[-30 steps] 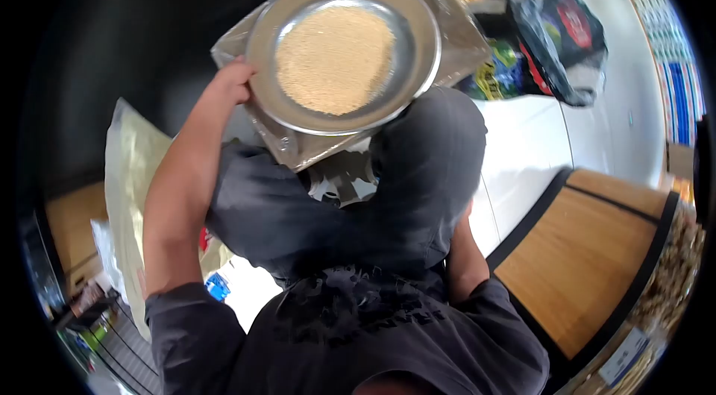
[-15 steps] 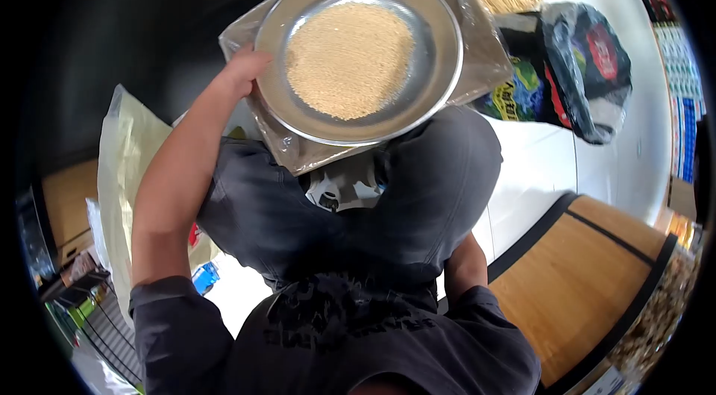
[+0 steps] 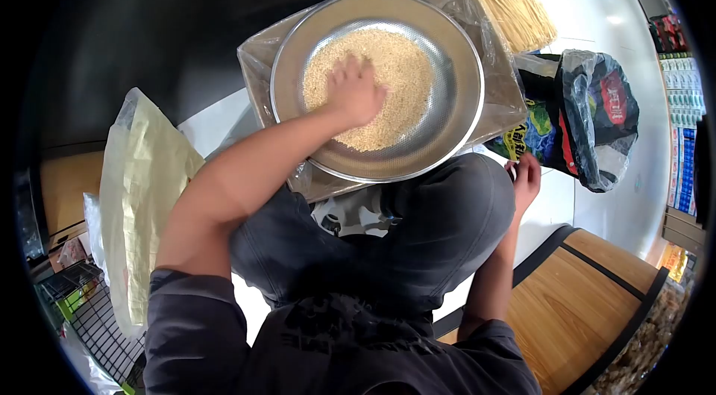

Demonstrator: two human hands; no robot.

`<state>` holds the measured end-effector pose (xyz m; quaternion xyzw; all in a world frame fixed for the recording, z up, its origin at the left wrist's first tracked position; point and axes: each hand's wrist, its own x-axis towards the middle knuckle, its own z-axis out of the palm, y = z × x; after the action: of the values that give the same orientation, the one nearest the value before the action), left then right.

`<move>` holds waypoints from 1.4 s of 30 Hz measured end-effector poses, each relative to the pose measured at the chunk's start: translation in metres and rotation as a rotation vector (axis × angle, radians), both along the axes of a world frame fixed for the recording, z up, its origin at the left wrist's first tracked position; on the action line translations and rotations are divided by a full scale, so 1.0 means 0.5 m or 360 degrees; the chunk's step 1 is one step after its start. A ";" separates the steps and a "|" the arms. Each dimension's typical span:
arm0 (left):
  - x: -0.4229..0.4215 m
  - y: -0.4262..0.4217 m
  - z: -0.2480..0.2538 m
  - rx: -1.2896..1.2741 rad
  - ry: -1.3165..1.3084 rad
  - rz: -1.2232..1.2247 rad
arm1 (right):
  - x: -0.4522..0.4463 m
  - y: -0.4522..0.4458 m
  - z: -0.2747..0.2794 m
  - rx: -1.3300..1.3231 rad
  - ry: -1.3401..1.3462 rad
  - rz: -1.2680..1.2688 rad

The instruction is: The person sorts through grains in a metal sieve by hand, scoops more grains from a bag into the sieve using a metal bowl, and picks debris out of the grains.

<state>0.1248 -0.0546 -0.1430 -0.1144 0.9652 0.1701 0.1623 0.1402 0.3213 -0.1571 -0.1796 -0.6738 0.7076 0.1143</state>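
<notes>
My left hand [image 3: 356,93] lies on pale tan grains [image 3: 406,85] in a wide round metal sieve [image 3: 455,126], its fingers spread. The sieve has a mesh-like bottom and a shiny rim. It rests on a box lined with clear plastic [image 3: 503,108], in front of my knees. Beside my right knee is my right hand [image 3: 526,180], its fingers loosely bent and a little apart, with nothing visible in them. A dark printed plastic bag [image 3: 597,119] stands just beyond it, its top folded back.
Dry yellowish sticks [image 3: 514,7] are piled behind the box. A tall pale yellow sack [image 3: 142,208] stands at left, near a black wire basket [image 3: 104,320]. At lower right is a wooden unit with black edges [image 3: 582,305]. Shelves of packaged goods [image 3: 682,96] line the far right.
My left hand has moved from the sieve's left rim onto the grains inside. My right hand has come into view beside my knee. The whole view has shifted slightly.
</notes>
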 end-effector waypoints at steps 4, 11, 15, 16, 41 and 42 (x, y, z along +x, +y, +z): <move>0.019 0.059 0.055 0.0220 -0.0027 -0.0570 | -0.106 -0.122 0.191 0.0317 -0.0189 0.0715; 0.006 -0.023 0.002 -0.0006 0.0408 -0.0831 | -0.243 -0.292 0.275 0.1525 0.0089 0.1558; 0.022 -0.023 0.043 -0.0018 0.0123 -0.0652 | -0.295 -0.347 0.192 0.1744 -0.0234 0.1482; 0.036 -0.013 0.053 0.0001 0.0051 -0.0835 | -0.291 -0.360 0.176 0.1840 -0.0302 0.1365; 0.063 -0.268 0.032 0.0408 0.0465 0.0886 | -0.274 -0.297 0.149 0.1441 -0.0603 0.1254; 0.062 -0.276 0.019 0.0413 0.0518 0.0890 | -0.295 -0.283 0.106 0.1687 -0.0355 0.1288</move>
<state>0.1558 -0.1925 -0.1334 -0.3240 0.8801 0.3455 -0.0334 -0.0071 0.1800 -0.1042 0.0952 -0.9517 0.2457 -0.1573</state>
